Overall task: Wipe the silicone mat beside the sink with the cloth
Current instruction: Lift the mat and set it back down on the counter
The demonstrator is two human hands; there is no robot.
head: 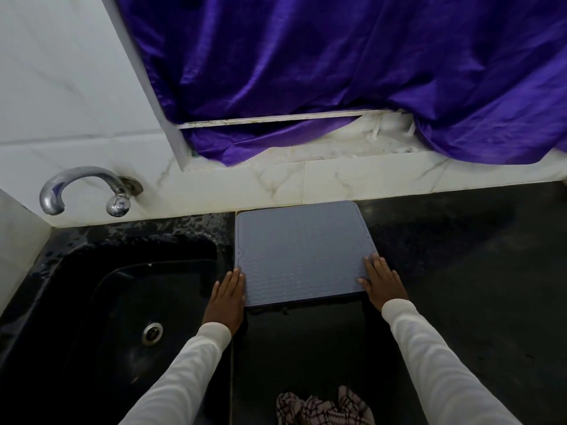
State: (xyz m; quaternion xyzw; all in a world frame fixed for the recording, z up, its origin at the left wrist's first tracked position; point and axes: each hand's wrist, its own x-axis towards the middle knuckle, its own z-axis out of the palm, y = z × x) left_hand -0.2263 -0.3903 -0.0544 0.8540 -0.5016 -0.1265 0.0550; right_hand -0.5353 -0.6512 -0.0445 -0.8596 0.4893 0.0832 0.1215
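Beside the empty sink (129, 302), both hands (227, 297) press the mat (300, 253).

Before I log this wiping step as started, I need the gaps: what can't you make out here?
- Cloth, head view: cut off by the bottom edge, so its full extent is unknown.
- Silicone mat: dirt or wetness unreadable in dim light; both near corners covered by the left hand and right hand.
- Sink: dark basin, contents unclear.
- Window behind the purple curtain: hidden.
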